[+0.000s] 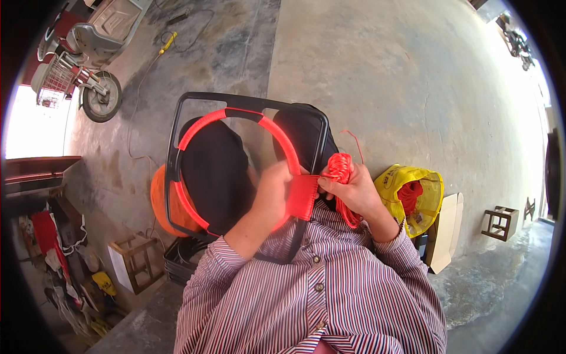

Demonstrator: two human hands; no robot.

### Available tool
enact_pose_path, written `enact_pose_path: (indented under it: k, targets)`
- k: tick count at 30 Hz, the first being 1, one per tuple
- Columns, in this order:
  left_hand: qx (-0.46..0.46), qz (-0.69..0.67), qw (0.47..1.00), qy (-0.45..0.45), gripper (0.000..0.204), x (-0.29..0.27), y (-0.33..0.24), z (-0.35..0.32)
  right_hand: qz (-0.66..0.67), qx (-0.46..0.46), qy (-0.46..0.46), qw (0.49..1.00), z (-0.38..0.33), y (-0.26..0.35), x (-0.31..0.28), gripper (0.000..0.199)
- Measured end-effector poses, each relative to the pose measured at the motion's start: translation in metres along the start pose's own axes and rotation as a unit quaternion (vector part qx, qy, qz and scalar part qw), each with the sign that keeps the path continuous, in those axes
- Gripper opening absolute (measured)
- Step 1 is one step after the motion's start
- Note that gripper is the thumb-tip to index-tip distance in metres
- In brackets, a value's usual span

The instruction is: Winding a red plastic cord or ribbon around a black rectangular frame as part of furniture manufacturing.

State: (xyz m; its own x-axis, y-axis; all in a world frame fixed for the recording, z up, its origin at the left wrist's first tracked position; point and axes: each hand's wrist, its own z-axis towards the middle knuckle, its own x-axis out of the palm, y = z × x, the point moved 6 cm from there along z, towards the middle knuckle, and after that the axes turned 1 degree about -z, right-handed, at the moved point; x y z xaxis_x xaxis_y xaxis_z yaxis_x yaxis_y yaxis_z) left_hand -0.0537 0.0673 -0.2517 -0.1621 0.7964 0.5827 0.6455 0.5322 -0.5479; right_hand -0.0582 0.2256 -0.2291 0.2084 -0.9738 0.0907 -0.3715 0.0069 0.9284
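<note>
A black metal frame with rounded corners rests across my lap, a round ring inside it. Red cord is wound around stretches of the ring, with bare black gaps between. On the right side, a wide band of red cord spans from the ring to the frame's side bar. My left hand is closed around the ring beside this band, its fingertips hidden beneath. My right hand grips a bundle of red cord close to the side bar. Loops hang below that hand, and a loose end sticks up behind it.
To my right stand a yellow bag with red cord inside, a cardboard piece and a small wooden stool. An orange round object and another stool are at left. A parked vehicle stands far left.
</note>
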Motion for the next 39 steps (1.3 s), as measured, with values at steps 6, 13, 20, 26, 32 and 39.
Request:
enact_pose_path:
  k: [6,13,20,26,32,39]
  targets:
    - [0.045,0.011,0.997,0.060,0.037,0.005,-0.004,-0.009,0.045,0.033,0.006,0.998,0.000,-0.005,-0.005,0.009]
    - [0.049,0.041,0.995,0.078,0.030,-0.002,0.004,-0.003,0.074,0.018,0.001,0.997,-0.003,0.001,0.001,0.009]
    - [0.039,0.036,0.997,0.063,0.028,-0.002,0.004,0.001,-0.031,0.018,-0.005,0.999,-0.003,0.010,-0.023,0.009]
    - [-0.015,-0.013,0.997,0.074,0.038,-0.003,0.002,0.004,0.302,-0.045,-0.256,0.917,-0.006,0.011,-0.153,0.030]
    - [-0.070,-0.038,0.996,0.051,0.052,0.008,-0.012,0.002,-0.010,-0.013,0.105,0.994,-0.039,0.022,-0.065,0.033]
    - [-0.025,0.051,0.993,0.102,0.028,0.017,-0.015,-0.013,-0.390,-0.092,0.103,0.910,-0.009,0.043,-0.012,0.062]
